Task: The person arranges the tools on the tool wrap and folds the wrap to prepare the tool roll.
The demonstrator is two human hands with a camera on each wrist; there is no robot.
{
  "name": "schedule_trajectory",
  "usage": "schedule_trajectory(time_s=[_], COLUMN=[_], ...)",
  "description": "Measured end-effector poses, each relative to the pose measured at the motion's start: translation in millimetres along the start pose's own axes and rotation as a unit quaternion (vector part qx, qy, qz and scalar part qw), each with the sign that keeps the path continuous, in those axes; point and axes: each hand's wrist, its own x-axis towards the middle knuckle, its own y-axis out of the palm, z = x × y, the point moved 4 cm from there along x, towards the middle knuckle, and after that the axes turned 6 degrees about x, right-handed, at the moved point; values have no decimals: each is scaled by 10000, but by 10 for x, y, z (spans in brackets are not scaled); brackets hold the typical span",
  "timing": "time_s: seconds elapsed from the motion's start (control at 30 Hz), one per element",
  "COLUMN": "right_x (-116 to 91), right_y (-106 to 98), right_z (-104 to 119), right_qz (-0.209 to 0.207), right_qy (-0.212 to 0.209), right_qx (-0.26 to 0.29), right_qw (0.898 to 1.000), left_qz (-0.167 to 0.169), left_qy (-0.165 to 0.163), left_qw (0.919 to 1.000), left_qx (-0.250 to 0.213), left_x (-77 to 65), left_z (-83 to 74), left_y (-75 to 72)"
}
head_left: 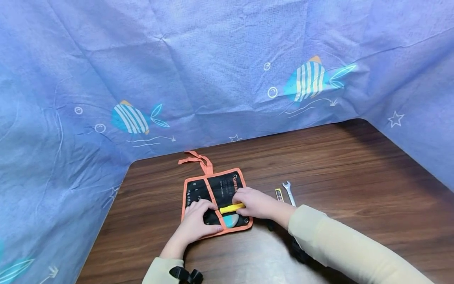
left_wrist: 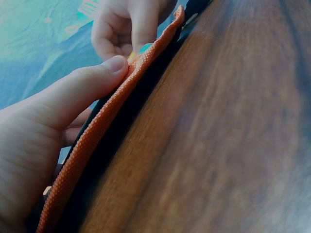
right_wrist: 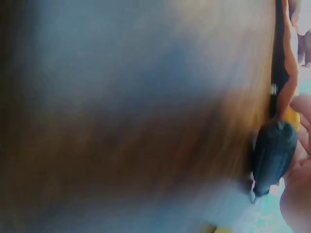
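Observation:
A black tool roll (head_left: 223, 185) with orange edging lies spread on the table. My right hand (head_left: 253, 202) grips a yellow tool handle (head_left: 232, 208) over its orange middle band; the tool's far end is hidden, so its kind is unclear. Below the handle, a teal and grey rounded thing (head_left: 231, 221) sticks out from the band. My left hand (head_left: 196, 221) rests on the roll's left part, its fingers spread over the black cloth. In the left wrist view the left thumb (left_wrist: 92, 82) presses on the orange edging (left_wrist: 102, 116).
To the right of the roll lie an open-ended spanner (head_left: 289, 192) and a narrow thing with a yellow and black label (head_left: 279, 195). The right wrist view shows a black, rounded handle (right_wrist: 274, 155) near the roll's edge. Orange ties (head_left: 198, 159) trail behind the roll. A blue fish-print cloth (head_left: 213, 79) hangs behind the table.

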Motion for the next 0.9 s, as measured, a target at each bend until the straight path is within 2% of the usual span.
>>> schedule_trajectory(time_s=[0.13, 0.3, 0.47, 0.63, 0.77, 0.9], right_x=[-88, -161, -143, -103, -61, -23], right_y=[-87, -124, -93, -85, -78, -62], right_z=[-47, -99, -68, -52, -38, -29], right_qz=[-72, -176, -198, -231, -75, 186], right_qy=[81, 110, -83, -102, -61, 188], right_qx=[92, -98, -281, -362, -372, -295], right_qw=[9999, 9997, 9994, 9990, 9993, 9992], left_qz=[8, -63, -115, -67, -64, -36], left_qy=[32, -12, -38, -68, -118, -115], left_qw=[10000, 9999, 9996, 9995, 9994, 9993], left_qx=[-91, -122, -261, -314, -303, -357], left_x=[12, 0, -14, -13, -14, -18], left_z=[1, 22, 25, 22, 20, 23], left_y=[16, -13, -22, -15, -22, -23])
